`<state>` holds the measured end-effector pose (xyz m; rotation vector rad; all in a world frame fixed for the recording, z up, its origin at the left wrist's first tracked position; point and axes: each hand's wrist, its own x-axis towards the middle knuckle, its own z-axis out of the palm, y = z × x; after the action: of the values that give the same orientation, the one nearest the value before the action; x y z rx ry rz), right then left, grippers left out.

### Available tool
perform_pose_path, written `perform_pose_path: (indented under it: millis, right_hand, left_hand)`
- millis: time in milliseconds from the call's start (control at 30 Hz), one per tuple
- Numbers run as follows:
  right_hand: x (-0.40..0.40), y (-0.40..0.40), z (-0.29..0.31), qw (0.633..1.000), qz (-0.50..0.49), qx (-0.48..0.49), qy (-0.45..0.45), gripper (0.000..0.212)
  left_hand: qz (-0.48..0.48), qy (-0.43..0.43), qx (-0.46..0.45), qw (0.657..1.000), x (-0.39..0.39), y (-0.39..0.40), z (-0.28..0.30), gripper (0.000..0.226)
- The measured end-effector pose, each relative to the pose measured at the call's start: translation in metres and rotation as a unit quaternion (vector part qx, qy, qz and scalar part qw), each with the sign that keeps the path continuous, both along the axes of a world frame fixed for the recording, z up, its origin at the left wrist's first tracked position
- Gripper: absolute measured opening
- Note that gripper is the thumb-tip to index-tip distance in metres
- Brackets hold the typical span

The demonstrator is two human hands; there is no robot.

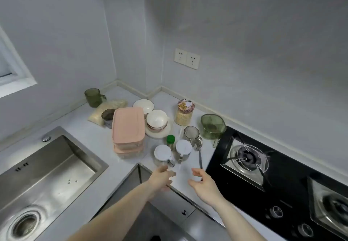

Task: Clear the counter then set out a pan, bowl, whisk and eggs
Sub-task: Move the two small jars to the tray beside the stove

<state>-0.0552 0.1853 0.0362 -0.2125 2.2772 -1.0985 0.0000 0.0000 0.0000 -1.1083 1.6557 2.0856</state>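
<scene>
Clearing is barely begun: both hands, left point(161, 177) and right point(201, 181), hover empty and loosely spread over the pale stone counter's point(90, 133) front corner; next, grasping the two white-lidded glass jars point(163, 156).

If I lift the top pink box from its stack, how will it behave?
The top pink box looks like rigid plastic, so it should stay stiff. It is wide, so two hands probably suit it. Its contents are hidden; weight is uncertain. The lower pink box may shift slightly.
</scene>
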Motion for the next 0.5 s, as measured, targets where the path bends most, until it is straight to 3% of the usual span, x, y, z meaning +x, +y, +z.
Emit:
perform_pose_path:
  millis: [300, 500]
  right_hand:
    - [-0.036, -0.014, -0.026, 0.996, -0.036, 0.023, -0.078, 0.054]
    - [-0.057, -0.031, -0.036, 0.989, -0.063, -0.003, -0.131, 0.057]
  left_hand:
    - [0.121, -0.034, 0.163, 0.979, -0.040, 0.008, -0.012, 0.030]
    - [0.133, -0.047, 0.151, 0.978, -0.048, -0.006, -0.036, 0.017]
